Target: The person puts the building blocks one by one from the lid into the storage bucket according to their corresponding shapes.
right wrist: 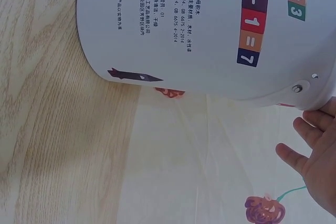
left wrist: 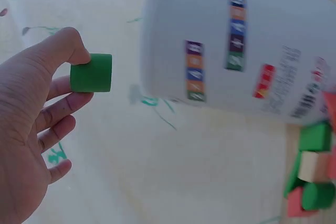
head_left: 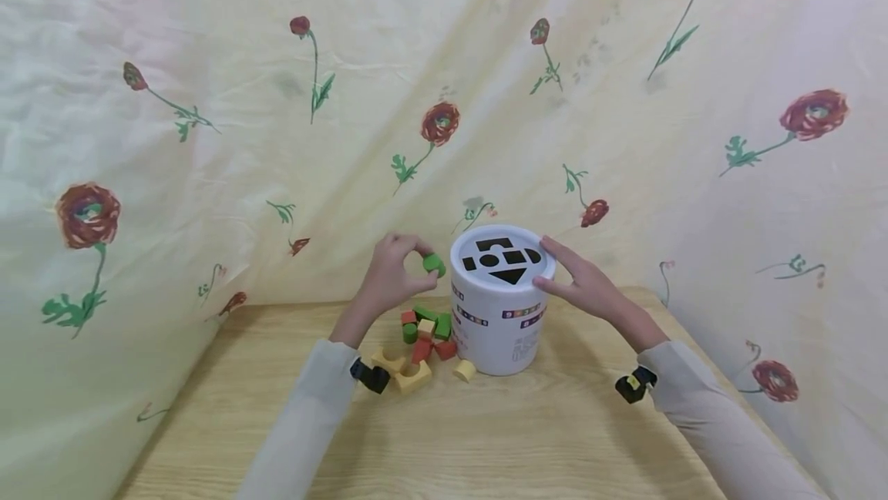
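The green block (left wrist: 92,73), a short smooth cylinder, is pinched in the grip of the left hand (head_left: 390,273) just beside the white shape-sorter tub (head_left: 501,315), level with its lid (head_left: 502,257) and not yet inserted. The right hand (head_left: 586,284), fingers spread, steadies the rim. A heap of loose blocks (head_left: 425,338) remains on the table (head_left: 486,438).

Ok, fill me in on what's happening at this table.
A person sits at a wooden table with a white shape-sorter bucket. The left hand pinches a green block beside the bucket's lid, level with its shape holes. The right hand rests straight fingers against the lid's rim on the other side. A pile of loose blocks, red, green and yellow, lies on the table by the bucket's left side.
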Demonstrator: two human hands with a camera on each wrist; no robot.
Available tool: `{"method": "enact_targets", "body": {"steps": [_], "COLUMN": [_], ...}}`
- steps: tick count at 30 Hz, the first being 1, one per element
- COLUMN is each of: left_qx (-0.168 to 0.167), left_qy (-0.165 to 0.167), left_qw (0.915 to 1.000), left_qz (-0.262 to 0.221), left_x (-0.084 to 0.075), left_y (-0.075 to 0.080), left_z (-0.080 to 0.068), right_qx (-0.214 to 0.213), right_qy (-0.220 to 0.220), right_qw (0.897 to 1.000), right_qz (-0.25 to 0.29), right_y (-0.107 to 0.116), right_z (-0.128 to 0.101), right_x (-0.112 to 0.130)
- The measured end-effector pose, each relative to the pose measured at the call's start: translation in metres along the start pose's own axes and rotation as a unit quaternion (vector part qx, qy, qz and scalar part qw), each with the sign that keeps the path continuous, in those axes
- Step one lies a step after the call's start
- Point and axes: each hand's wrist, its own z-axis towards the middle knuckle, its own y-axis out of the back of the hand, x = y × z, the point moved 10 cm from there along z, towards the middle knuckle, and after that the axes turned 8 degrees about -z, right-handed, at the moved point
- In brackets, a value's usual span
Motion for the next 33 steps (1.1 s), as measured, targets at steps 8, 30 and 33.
{"method": "enact_targets", "body": {"steps": [8, 30, 33], "left_qx": [-0.007, -0.012, -0.006], "left_qy": [-0.002, 0.028, 0.038], "left_qw": [0.9999, 0.999, 0.9982], "left_qz": [0.01, 0.034, 0.046], "left_x": [-0.012, -0.013, -0.012], "left_y": [-0.011, -0.059, -0.065], "left_z": [0.025, 0.046, 0.046], "right_qx": [-0.009, -0.007, -0.009], "right_qy": [0.005, 0.007, 0.007], "right_qw": [1.0, 1.0, 1.0], "right_qz": [0.003, 0.013, 0.009], "right_y": [-0.001, -0.003, -0.004], "right_z": [0.001, 0.001, 0.001], "right_x": [-0.003, -0.003, -0.003]}}
